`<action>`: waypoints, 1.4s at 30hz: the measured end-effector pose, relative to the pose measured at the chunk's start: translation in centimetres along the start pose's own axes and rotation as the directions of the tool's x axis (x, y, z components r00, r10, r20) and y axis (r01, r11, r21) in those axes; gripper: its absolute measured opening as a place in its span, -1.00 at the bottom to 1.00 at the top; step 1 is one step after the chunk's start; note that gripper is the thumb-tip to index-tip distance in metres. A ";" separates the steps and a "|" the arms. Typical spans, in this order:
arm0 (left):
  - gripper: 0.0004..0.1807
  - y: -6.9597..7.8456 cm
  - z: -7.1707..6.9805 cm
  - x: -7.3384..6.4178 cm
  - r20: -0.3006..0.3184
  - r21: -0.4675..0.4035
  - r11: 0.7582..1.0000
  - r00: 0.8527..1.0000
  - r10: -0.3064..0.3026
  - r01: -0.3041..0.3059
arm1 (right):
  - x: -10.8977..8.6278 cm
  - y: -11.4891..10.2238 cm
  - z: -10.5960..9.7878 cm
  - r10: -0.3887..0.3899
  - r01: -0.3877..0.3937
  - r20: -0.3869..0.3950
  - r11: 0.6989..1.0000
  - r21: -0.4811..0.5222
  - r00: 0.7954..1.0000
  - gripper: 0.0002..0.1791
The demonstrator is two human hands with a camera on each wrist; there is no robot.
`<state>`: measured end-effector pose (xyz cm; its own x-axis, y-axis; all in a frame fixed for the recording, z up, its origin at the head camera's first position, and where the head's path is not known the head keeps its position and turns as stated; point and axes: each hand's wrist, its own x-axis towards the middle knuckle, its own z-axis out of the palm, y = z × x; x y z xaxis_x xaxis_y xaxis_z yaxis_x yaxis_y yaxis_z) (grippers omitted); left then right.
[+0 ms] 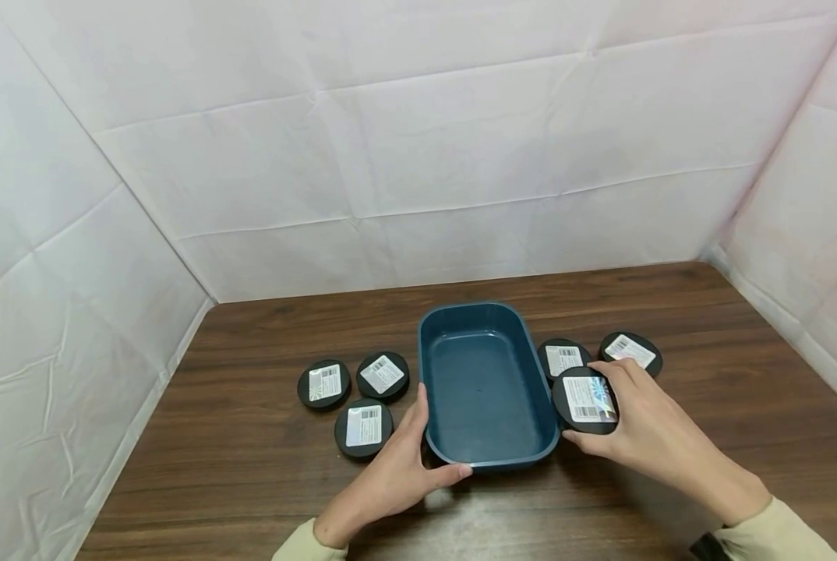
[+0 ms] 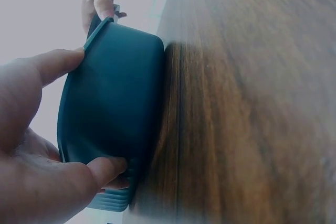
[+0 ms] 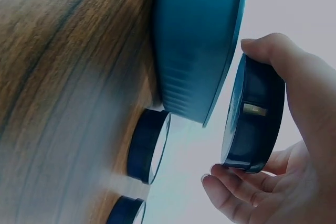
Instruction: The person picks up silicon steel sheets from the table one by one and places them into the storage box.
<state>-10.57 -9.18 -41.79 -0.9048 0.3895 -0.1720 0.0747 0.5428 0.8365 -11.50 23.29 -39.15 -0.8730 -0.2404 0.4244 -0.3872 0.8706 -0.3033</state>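
A dark blue rectangular plastic bin [image 1: 478,389] stands on the table with nothing inside. My left hand [image 1: 400,475] holds its near left corner, thumb at the near rim and fingers along the left side; the left wrist view shows them against the bin's wall [image 2: 118,87]. In my right hand [image 1: 646,421] is a round black container [image 1: 585,400] with a white barcode label, gripped by its edge between thumb and fingers. The right wrist view has this container [image 3: 257,114] raised off the table, beside the bin's right rim.
Left of the bin lie three similar black containers, one nearest me [image 1: 364,428]. Two more lie to its right, one close to the bin [image 1: 563,358] and one farther out [image 1: 630,352]. White cloth walls [image 1: 425,156] enclose the wooden table [image 1: 236,452] at back and sides.
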 end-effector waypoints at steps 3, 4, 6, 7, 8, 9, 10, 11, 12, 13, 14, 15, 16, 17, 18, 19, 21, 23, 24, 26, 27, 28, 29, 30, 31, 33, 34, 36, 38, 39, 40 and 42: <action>0.29 0.0 0.2 0.0 -0.005 -0.009 1.000 1.000 0.008 -0.008 | 0.2 -0.2 -0.1 0.011 -0.011 0.027 1.000 -0.007 1.000 -0.02; 0.29 0.0 0.2 0.0 -0.007 -0.010 1.000 1.000 0.011 -0.011 | 0.3 -0.2 -0.2 0.016 -0.016 0.041 1.000 -0.009 0.999 -0.01; 0.30 -0.1 0.3 0.0 -0.010 -0.013 1.000 1.000 0.017 -0.017 | 0.4 -0.2 -0.2 0.026 -0.025 0.068 1.000 -0.015 0.997 0.01; 0.30 -0.1 0.4 0.0 -0.011 -0.016 1.000 1.000 0.018 -0.018 | 0.5 -0.2 -0.2 0.029 -0.028 0.081 0.999 -0.018 0.996 0.02; 0.30 -0.1 0.4 0.1 -0.013 -0.018 1.000 1.000 0.019 -0.019 | 0.5 -0.2 -0.2 0.034 -0.032 0.094 0.999 -0.024 0.995 0.03; 0.30 -0.1 0.4 0.0 -0.014 -0.019 1.000 1.000 0.017 -0.018 | 0.6 -0.2 -0.2 0.035 -0.032 0.104 0.999 -0.032 0.994 0.04; 0.30 -0.1 0.4 0.0 -0.015 -0.020 1.000 1.000 0.017 -0.017 | 0.7 -0.2 -0.2 0.035 -0.031 0.112 0.999 -0.040 0.993 0.05; 0.30 -0.2 0.4 0.0 -0.016 -0.020 1.000 1.000 0.015 -0.016 | 0.7 -0.3 -0.2 0.035 -0.029 0.114 0.998 -0.050 0.993 0.05; 0.30 -0.2 0.4 0.0 -0.016 -0.021 1.000 1.000 0.014 -0.015 | 0.8 -0.3 -0.3 0.033 -0.026 0.114 0.998 -0.059 0.993 0.05; 0.30 -0.2 0.4 0.0 -0.016 -0.021 1.000 1.000 0.013 -0.013 | 0.9 -0.4 -0.3 0.032 -0.025 0.114 0.997 -0.067 0.993 0.05; 0.30 -0.2 0.3 0.0 -0.016 -0.020 1.000 1.000 0.012 -0.013 | 1.0 -0.4 -0.3 0.032 -0.023 0.114 0.997 -0.075 0.993 0.04; 0.29 -0.2 0.3 0.0 -0.016 -0.021 1.000 1.000 0.012 -0.012 | 1.1 -0.5 -0.3 0.028 -0.019 0.112 0.996 -0.082 0.993 0.04; 0.29 -0.2 0.3 0.0 -0.016 -0.021 1.000 1.000 0.012 -0.012 | 1.2 -0.5 -0.4 0.026 -0.017 0.113 0.996 -0.084 0.993 0.04; 0.29 -0.2 0.3 0.0 -0.017 -0.022 1.000 1.000 0.013 -0.013 | 1.3 -0.6 -0.4 0.025 -0.015 0.116 0.996 -0.088 0.993 0.05; 0.29 -0.2 0.3 0.0 -0.018 -0.024 1.000 1.000 0.015 -0.015 | 1.4 -0.7 -0.4 0.023 -0.013 0.119 0.996 -0.089 0.993 0.04; 0.29 -0.2 0.3 0.0 -0.019 -0.026 1.000 1.000 0.016 -0.017 | 1.5 -0.7 -0.4 0.022 -0.011 0.125 0.996 -0.088 0.992 0.05; 0.29 -0.2 0.3 0.0 -0.022 -0.030 0.999 1.000 0.020 -0.021 | 1.7 -0.8 -0.4 0.018 -0.008 0.134 0.997 -0.077 0.991 0.05; 0.29 -0.2 0.3 0.0 -0.025 -0.032 0.999 0.999 0.024 -0.025 | 1.9 -0.9 -0.4 0.012 -0.004 0.139 0.998 -0.056 0.990 0.03; 0.29 -0.2 0.3 0.0 -0.026 -0.031 0.999 0.999 0.025 -0.026 | 2.0 -1.0 -0.4 0.007 -0.001 0.138 0.999 -0.043 0.990 0.02; 0.29 -0.2 0.3 0.0 -0.029 -0.031 0.999 0.999 0.027 -0.028 | 2.2 -1.1 -0.4 -0.004 0.007 0.135 1.000 -0.021 0.991 0.01; 0.29 -0.2 0.3 0.0 -0.029 -0.030 0.999 0.999 0.027 -0.028 | 2.3 -1.2 -0.3 -0.012 0.013 0.133 1.000 -0.011 0.991 0.00; 0.29 -0.2 0.3 0.0 -0.030 -0.030 0.999 0.999 0.028 -0.029 | 2.4 -1.3 -0.3 -0.021 0.021 0.134 1.000 0.000 0.991 -0.01; 0.29 -0.2 0.3 0.0 -0.031 -0.030 0.999 0.999 0.028 -0.029 | 2.6 -1.3 -0.3 -0.026 0.025 0.135 1.000 0.006 0.991 -0.02; 0.29 -0.2 0.2 0.0 -0.031 -0.032 0.999 0.999 0.028 -0.029 | 2.7 -1.4 -0.3 -0.030 0.029 0.138 1.000 0.011 0.990 -0.03; 0.29 -0.2 0.2 0.0 -0.030 -0.034 0.999 0.999 0.029 -0.030 | 2.8 -1.5 -0.2 -0.033 0.031 0.141 0.999 0.014 0.989 -0.03; 0.29 -0.2 0.2 0.0 -0.029 -0.038 0.999 0.999 0.030 -0.031 | 2.9 -1.6 -0.2 -0.037 0.034 0.148 0.999 0.019 0.988 -0.04; 0.29 -0.2 0.2 0.0 -0.028 -0.040 0.999 0.999 0.031 -0.032 | 3.0 -1.7 -0.2 -0.039 0.036 0.151 0.999 0.019 0.988 -0.04; 0.29 -0.1 0.2 0.0 -0.025 -0.043 0.999 0.999 0.030 -0.031 | 3.1 -1.8 -0.2 -0.048 0.047 0.151 0.999 0.010 0.987 -0.02; 0.29 -0.1 0.2 0.0 -0.024 -0.048 0.998 0.999 0.031 -0.032 | 3.2 -2.0 -0.2 -0.054 0.056 0.151 0.998 -0.004 0.987 -0.01; 0.29 -0.1 0.2 0.0 -0.024 -0.049 0.998 0.999 0.032 -0.033 | 3.2 -2.1 -0.1 -0.058 0.060 0.151 0.998 -0.011 0.987 0.00; 0.29 -0.1 0.2 0.0 -0.024 -0.050 0.998 0.999 0.032 -0.033 | 3.3 -2.2 -0.1 -0.060 0.063 0.151 0.998 -0.016 0.987 0.00; 0.29 -0.1 0.3 0.0 -0.025 -0.051 0.998 0.999 0.034 -0.035 | 3.4 -2.4 -0.1 -0.056 0.061 0.152 0.998 -0.025 0.987 0.01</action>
<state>-10.43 -9.07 -42.02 -0.9120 0.3890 -0.1304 0.0852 0.4903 0.8674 -13.49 20.47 -36.92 -0.8847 -0.3515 0.3063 -0.4321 0.8648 -0.2556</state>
